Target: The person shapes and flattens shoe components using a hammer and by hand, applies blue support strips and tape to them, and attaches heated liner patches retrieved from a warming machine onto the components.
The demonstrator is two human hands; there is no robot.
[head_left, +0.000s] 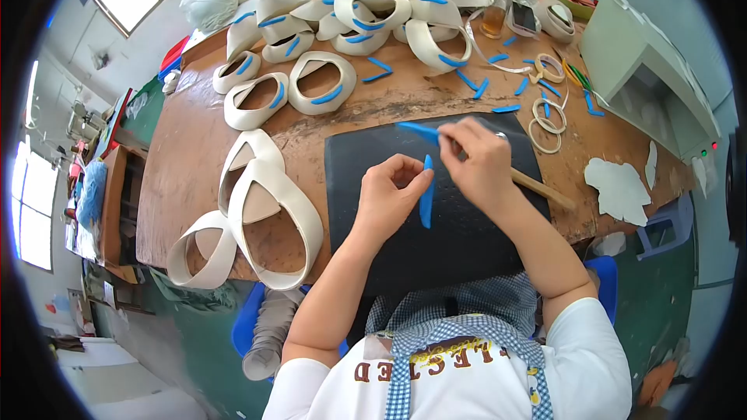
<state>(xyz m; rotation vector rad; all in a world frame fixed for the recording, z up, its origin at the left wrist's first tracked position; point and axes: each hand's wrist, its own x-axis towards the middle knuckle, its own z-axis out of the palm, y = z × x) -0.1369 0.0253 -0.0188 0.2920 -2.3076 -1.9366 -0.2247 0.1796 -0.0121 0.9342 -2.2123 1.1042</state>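
My left hand (pixel 393 196) pinches a short blue strip (pixel 426 206) between thumb and fingertips, the strip standing nearly lengthwise over a black mat (pixel 366 179). Just to its right and a little farther off, my right hand (pixel 478 162) is closed on another blue strip (pixel 418 131), which points to the left and is slightly blurred. Beneath the right hand and forearm lies a wooden handle (pixel 545 189); a bit of metal shows beside the hand, the rest of that tool being hidden. Several cream looped pieces, like shoe uppers (pixel 302 222), lie left of the mat.
More cream uppers with blue strips on them (pixel 323 85) crowd the table's far side. Loose blue strips (pixel 481 87), tape rolls (pixel 547 126), scissors (pixel 577 76), a glass bottle (pixel 495 12) and a phone (pixel 524 18) lie beyond the mat. A grey box-shaped machine (pixel 646 70) stands at right.
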